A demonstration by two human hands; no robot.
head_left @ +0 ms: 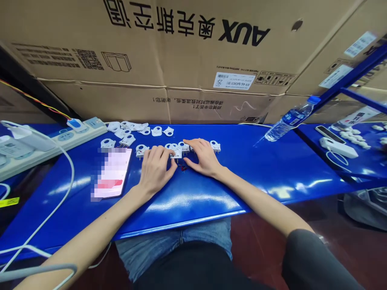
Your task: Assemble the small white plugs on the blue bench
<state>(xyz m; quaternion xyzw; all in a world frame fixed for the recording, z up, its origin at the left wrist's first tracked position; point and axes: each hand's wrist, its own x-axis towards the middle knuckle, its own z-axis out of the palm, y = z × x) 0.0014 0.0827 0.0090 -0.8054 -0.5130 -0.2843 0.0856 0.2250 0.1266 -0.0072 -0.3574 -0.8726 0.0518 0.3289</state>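
Both my hands rest palm-down on the blue table, close together. My left hand has its fingers curled over small white plastic parts with metal pins. My right hand lies flat beside it, fingers spread and pointing left, touching the same row of white parts. Another white part sits just past my right hand. More of these white parts are scattered farther back on the left. Whether either hand grips a part is hidden by the fingers.
A phone lies left of my left hand. A white power strip with cables runs along the far left. A water bottle lies at the right. Large cardboard boxes wall the back. A second blue table holds more white parts.
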